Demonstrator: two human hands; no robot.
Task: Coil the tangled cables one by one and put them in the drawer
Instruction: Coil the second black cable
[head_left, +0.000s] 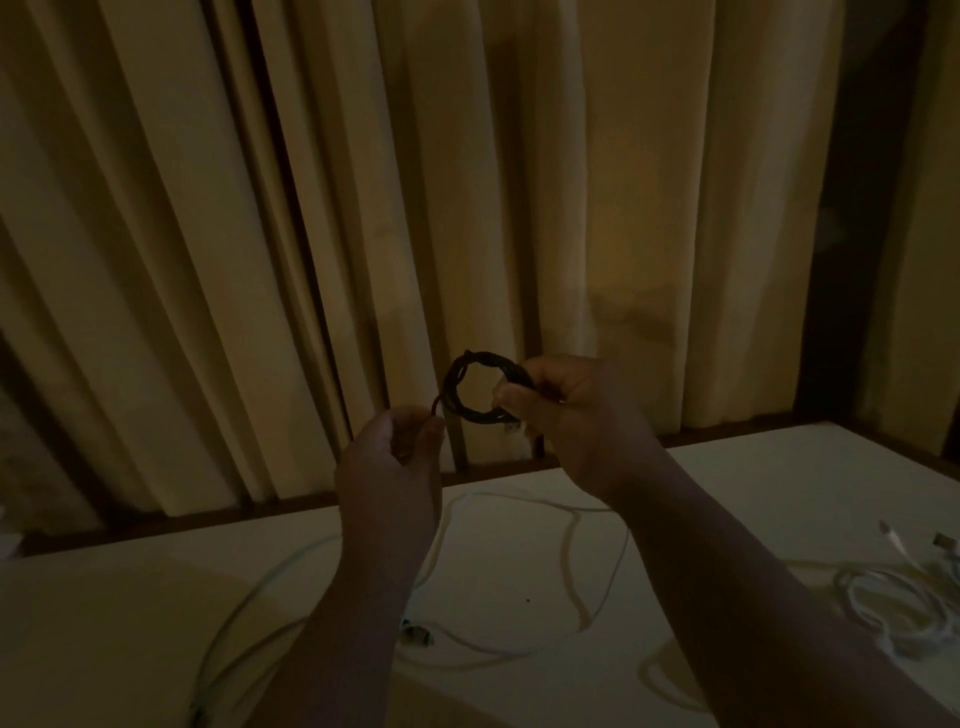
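dim light. right hand grips a coiled black cable held up above the table, left hand pinches its loose end at the coil's lower left. loose white cable sprawled on the table below, bundle of white cables at right edge. beige curtain behind

1. The table is pale.
2. A white cable sprawls in loose loops across its middle, with a plug near the front.
3. A cable heap lies at its right edge.
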